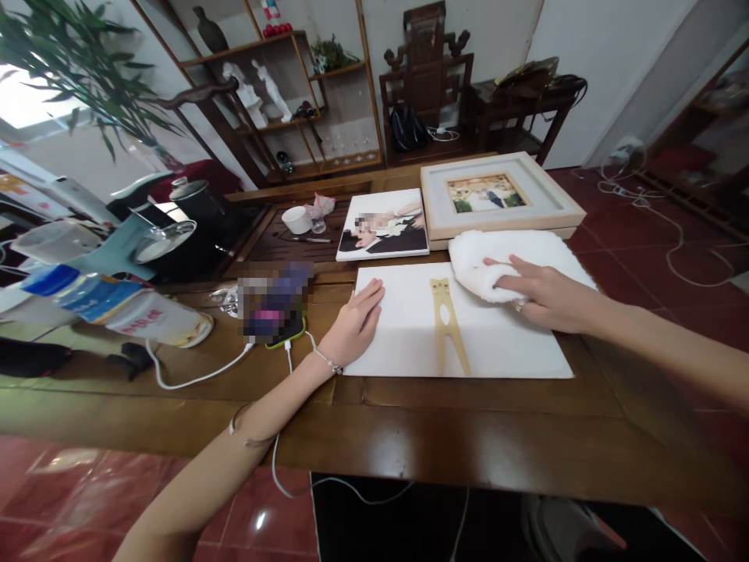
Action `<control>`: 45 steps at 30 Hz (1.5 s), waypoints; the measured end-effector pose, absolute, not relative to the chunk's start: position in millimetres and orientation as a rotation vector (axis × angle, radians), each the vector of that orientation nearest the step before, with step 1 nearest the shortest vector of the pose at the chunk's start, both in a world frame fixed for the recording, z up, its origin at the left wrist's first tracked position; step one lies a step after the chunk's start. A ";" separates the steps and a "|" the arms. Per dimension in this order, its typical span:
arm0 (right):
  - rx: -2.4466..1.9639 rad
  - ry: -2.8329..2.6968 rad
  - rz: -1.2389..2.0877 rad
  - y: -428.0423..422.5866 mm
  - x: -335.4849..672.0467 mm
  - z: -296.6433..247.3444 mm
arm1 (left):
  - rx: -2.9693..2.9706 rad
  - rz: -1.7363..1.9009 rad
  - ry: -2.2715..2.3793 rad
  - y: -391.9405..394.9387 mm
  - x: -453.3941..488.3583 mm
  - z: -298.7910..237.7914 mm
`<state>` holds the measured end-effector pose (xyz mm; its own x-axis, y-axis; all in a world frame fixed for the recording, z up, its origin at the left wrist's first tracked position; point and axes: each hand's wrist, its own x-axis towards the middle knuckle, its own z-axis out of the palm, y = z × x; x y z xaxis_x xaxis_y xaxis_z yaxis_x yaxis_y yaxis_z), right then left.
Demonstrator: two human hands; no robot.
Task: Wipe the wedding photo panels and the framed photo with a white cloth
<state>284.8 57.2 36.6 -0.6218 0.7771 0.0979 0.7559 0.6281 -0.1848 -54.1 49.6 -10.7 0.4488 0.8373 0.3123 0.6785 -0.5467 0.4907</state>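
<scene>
The left hand (pixel 356 324) lies palm down at the left edge of a white board (pixel 392 336) near the centre of the frame, its fingers straight and mostly close together, holding nothing. At the board's upper right, the right hand (pixel 544 297) grips a bunched fold of a fluffy white cloth (pixel 520 254), its fingers slightly apart on top; those tucked into the fold are partly hidden. The cloth covers the board's upper right corner. Between the hands, the board bears a yellowish cat-shaped figure (pixel 448 330) with an oval opening and two long legs. The board rests on a brown wooden table (pixel 409 437). Just beyond it, a photo panel (pixel 398 234) lies beside a pale wooden picture frame (pixel 440 222) at the upper right of centre. Left of the left hand are a phone (pixel 286 337) with a white cable and a blue-capped bottle (pixel 146 312).
</scene>
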 end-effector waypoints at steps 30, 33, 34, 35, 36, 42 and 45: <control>-1.138 -2.668 0.025 32.8 282.8 30.2 | 2.403 0.766 1.297 49.8 -54.4 -10.9; -1.034 -2.691 -0.028 -7.2 276.0 25.8 | 2.412 0.764 1.293 49.9 -54.4 -11.4; -1.017 -2.707 -0.022 -21.6 272.5 26.6 | 2.413 0.763 1.293 49.9 -54.4 -11.6; -1.006 -2.724 -0.007 -35.3 268.7 28.6 | 2.414 0.761 1.294 49.9 -54.3 -11.8; -1.001 -2.736 0.014 -47.3 264.7 31.9 | 2.414 0.763 1.295 49.9 -54.3 -12.0; -1.092 -2.813 0.255 -53.2 255.5 61.1 | 2.428 0.767 1.291 50.3 -54.6 -12.7; -1.158 -2.808 0.373 -16.8 261.1 67.2 | 2.425 0.761 1.296 50.4 -54.7 -12.4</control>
